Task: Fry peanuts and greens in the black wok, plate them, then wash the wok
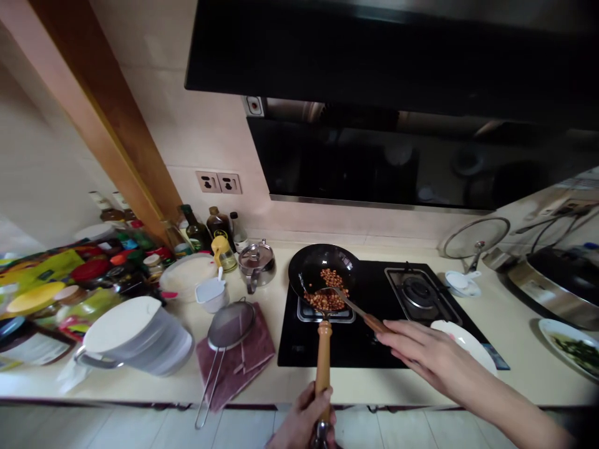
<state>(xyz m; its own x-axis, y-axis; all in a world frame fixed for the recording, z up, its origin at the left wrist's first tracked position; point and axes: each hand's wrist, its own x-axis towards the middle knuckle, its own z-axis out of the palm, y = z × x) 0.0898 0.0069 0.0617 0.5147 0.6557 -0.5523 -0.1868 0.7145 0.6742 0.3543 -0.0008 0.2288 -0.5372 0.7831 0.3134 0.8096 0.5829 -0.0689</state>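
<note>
My left hand [309,415] is wrapped round the wooden handle of a black wok [302,268], which sits over the left burner of the stove. In my right hand [421,349] is a spatula [358,310] with a wooden grip and a metal shaft. Its head reaches down among reddish-brown peanuts [322,301] in the wok and is partly hidden by them. Most of the peanuts lie on the side of the wok nearest me, with a smaller cluster [331,274] further up.
Right of the wok are a bare burner [418,292], a white plate [468,346], a glass lid [477,238] and a plate of greens [573,349]. On the left stand a strainer [231,324] on a cloth [255,355], a teapot [257,265] and a pitcher [140,337]. A range hood [374,56] hangs above.
</note>
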